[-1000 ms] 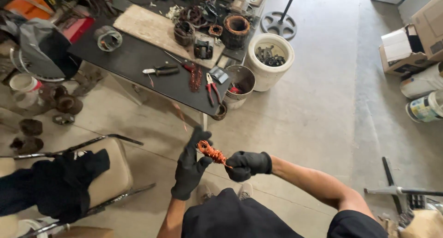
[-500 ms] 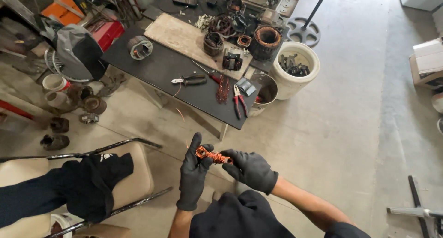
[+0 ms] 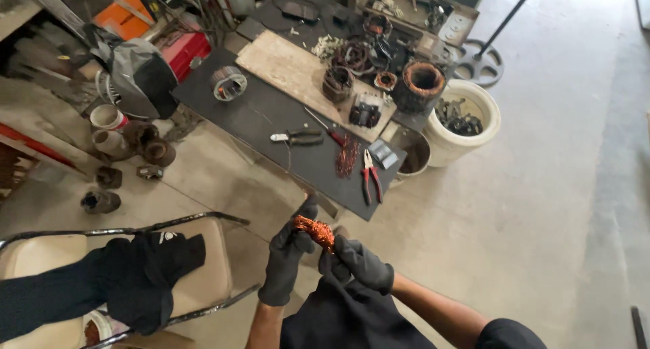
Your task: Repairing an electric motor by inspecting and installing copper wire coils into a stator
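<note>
We hold a small bundle of copper wire [image 3: 314, 231] between our two gloved hands, in front of the body and above the concrete floor, just off the near corner of the black desk [image 3: 271, 119]. The left hand [image 3: 288, 254] is closed around the lower end of the bundle, with the thumb up along it. The right hand [image 3: 359, 262] is closed on the other end, its fingers curled around the wire.

Compared with one second ago, the bundle has turned. Before, it lay almost flat between the hands; now it slants, and the right hand has come closer to the left hand and sits lower. The view has also moved nearer to the desk. From this we judge that the wire is being twisted or pressed tighter, and it has not been put down anywhere.

About the containers: a white bucket [image 3: 484, 129] stands on the floor just past the far right corner of the desk, and it holds dark metal scrap pieces. A metal bowl [image 3: 414, 156] sits beside it, at the right edge of the desk; we cannot tell what is inside. On the floor off the left edge stand two small pale pots [image 3: 107, 129], and their content is hidden. Red-handled pliers [image 3: 370, 180] lie on the desk near its near corner.
</note>
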